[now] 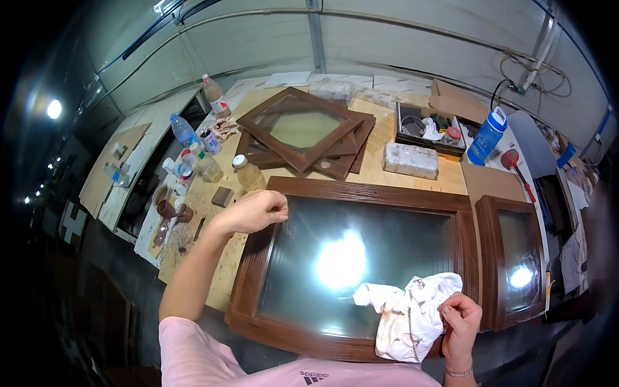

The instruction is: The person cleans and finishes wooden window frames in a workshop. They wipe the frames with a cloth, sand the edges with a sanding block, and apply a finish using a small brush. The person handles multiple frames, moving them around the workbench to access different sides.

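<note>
The left hand is at the far left corner of the panel, arm reaching forward, wrist bent rightward, fingers curled together; whether it touches is unclear. At the panel's near right corner, the right hand has thumb and fingers clamped on the cloth, crumpled across the near edge.

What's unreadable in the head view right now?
- Left hand, head view: curled fingers hide whether it grips anything.
- Large glass pane, head view: glare washes out its middle; white cloth covers its lower right.
- Lower frames, head view: mostly covered by the top framed pane.
- Person's pink shirt, head view: cut off by the bottom edge.
</note>
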`<state>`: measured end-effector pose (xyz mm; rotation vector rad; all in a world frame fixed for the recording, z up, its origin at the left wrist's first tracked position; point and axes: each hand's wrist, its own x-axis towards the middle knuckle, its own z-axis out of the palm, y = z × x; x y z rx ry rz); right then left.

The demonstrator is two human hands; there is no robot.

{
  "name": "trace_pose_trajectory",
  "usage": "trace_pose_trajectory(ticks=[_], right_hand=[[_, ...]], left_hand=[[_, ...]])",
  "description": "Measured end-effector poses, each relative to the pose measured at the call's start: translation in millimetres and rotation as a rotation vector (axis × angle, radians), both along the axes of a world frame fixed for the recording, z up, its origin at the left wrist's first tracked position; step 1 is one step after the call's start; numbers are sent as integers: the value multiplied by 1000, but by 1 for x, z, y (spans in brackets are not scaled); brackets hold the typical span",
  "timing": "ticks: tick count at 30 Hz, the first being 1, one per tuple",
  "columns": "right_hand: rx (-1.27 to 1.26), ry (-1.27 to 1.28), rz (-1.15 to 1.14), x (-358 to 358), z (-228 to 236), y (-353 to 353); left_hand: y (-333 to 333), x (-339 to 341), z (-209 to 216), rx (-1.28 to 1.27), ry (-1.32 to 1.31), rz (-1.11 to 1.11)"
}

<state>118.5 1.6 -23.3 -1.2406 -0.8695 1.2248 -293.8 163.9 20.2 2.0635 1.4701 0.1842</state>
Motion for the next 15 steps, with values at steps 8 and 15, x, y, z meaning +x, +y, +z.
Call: trace_pose_trajectory(ticks=[8, 15], right_hand=[[10, -105, -55, -7, -3, -1], [-12, -125, -62, -7, -4, -1]], left_hand=[[20, 4, -12, 255, 216, -35], [18, 7, -16, 378, 294, -37]])
